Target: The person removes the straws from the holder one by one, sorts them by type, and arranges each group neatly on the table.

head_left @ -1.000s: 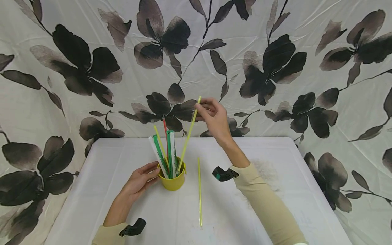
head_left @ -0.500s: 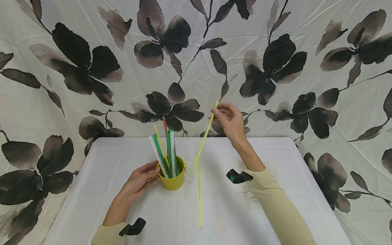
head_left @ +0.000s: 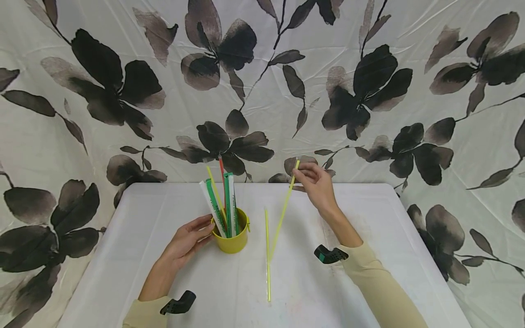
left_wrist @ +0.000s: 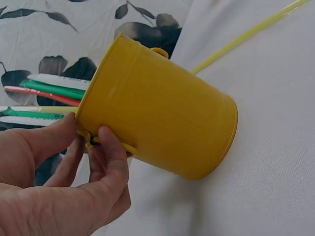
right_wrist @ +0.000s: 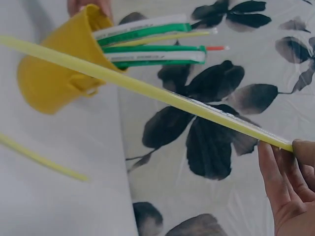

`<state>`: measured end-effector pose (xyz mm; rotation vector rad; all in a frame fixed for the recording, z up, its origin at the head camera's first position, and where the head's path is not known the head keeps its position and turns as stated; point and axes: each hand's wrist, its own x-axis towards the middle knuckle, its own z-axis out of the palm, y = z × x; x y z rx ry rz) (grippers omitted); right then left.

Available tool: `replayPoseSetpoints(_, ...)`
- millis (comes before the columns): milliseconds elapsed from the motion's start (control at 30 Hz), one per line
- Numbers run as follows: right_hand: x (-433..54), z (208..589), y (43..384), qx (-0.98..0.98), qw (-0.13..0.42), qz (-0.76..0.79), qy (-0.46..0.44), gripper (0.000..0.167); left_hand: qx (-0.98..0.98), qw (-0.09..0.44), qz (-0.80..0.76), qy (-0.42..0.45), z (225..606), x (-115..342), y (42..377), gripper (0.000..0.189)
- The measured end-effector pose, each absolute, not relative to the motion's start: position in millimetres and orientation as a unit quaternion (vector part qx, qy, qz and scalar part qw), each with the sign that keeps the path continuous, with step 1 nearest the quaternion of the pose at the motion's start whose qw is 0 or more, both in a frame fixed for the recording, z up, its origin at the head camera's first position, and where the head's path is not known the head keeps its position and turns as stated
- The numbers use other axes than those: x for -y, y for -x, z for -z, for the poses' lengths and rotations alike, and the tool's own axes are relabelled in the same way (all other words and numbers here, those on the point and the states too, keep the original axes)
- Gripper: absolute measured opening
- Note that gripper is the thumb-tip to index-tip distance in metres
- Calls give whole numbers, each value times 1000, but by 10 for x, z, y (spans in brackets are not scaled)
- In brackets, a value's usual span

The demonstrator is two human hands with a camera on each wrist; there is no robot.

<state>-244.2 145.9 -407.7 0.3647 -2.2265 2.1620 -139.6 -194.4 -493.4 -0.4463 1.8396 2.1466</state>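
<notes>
In the head view, the right hand [head_left: 317, 184], at two o'clock from the yellow bucket [head_left: 231, 244], pinches the raised yellow straw [head_left: 285, 207] near its top end, and the straw leans toward one o'clock above the white tabletop [head_left: 164, 205]. Its lower end crosses the lying yellow straw [head_left: 268, 278], though whether the two touch is unclear. The lying straw rests on the tabletop, at four o'clock from the bucket and outside it, so the work looks partway along: one straw is down, and another is out of the bucket but not yet laid down. The upright bucket still contains a third yellow straw [head_left: 217, 195], a red straw [head_left: 222, 166] and two green-and-white wrapped sticks [head_left: 230, 205], which count as untouched for now. The left hand [head_left: 193, 237] is at the bucket's nine o'clock side. In the left wrist view, that hand, at eight o'clock, grips the bucket by its rim and wire handle [left_wrist: 129, 149], apparently to steady it; a yellow straw, probably the lying one, shows beyond the bucket toward one o'clock. In the right wrist view, the right hand is at four o'clock with thumb and fingers closed on the straw's end, the bucket at ten, and the lying straw at eight, well short of the hand
</notes>
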Motion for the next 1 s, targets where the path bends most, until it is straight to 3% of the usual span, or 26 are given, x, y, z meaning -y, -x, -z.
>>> replayPoseSetpoints(1000, -1546, 5049, 2251, 735, -85, -671, -44, 27, -638, 137, -741, 156, 4926, 1946, 1397, 58)
